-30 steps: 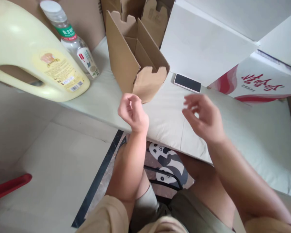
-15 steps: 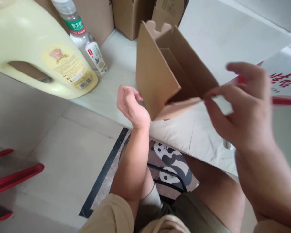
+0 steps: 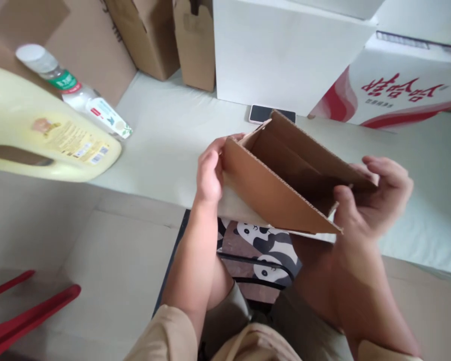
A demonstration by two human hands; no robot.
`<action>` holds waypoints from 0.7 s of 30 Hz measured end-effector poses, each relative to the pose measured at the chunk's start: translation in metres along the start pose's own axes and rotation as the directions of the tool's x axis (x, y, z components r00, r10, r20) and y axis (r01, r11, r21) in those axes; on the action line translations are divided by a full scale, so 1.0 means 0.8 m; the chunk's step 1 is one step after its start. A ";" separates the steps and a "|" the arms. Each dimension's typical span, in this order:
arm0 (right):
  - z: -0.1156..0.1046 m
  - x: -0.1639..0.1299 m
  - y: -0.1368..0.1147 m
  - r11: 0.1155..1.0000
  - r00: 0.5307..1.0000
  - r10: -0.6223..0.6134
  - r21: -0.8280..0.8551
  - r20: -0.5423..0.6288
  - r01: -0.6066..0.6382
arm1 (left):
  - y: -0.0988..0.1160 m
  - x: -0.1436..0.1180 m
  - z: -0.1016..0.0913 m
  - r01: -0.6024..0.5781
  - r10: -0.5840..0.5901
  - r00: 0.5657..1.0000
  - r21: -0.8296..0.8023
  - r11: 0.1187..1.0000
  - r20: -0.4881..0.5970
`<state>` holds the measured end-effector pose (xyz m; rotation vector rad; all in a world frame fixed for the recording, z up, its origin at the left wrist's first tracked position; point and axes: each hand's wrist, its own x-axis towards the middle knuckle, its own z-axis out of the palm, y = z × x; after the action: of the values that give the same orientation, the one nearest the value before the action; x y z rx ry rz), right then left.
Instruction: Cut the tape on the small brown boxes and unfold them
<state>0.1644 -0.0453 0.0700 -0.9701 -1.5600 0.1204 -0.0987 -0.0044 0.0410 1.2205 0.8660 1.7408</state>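
I've got the half-folded cardboard box (image 3: 281,185) gripped at both ends, left hand (image 3: 209,173) and right hand (image 3: 368,198), held over the counter (image 3: 165,145) edge; walls up, flaps unfolded, nothing packed.

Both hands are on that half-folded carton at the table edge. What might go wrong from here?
1. The cardboard box hangs past the table edge, held only by the left hand and right hand; a slip would likely drop it.
2. The phone lies right behind it and may get knocked.
3. The right thumb sits inside the fold and may get pinched.
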 end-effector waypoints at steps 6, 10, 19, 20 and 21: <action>0.016 -0.024 0.001 0.840 0.874 0.485 0.281 -0.009 -0.463 | -0.005 0.007 0.005 -0.039 0.052 0.997 0.223 0.974 -0.051; 0.014 -0.035 0.011 0.826 0.877 0.480 0.338 -0.005 -0.450 | -0.014 0.016 0.017 -0.024 0.047 0.997 0.333 0.943 -0.061; 0.005 -0.050 0.020 0.911 0.971 0.240 0.347 -0.012 -0.220 | -0.042 0.025 0.037 0.002 0.013 0.999 0.392 0.920 -0.036; 0.004 -0.051 0.019 0.915 0.971 0.238 0.339 -0.017 -0.219 | -0.044 0.026 0.036 -0.016 0.028 0.999 0.394 0.919 -0.026; 0.004 -0.052 0.019 0.922 0.971 0.238 0.322 -0.025 -0.218 | -0.044 0.026 0.034 -0.032 0.042 0.999 0.400 0.916 -0.018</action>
<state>0.1660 -0.0604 0.0287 -0.8856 -1.3139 0.4861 -0.0686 0.0317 0.0264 1.4863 1.2676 1.6593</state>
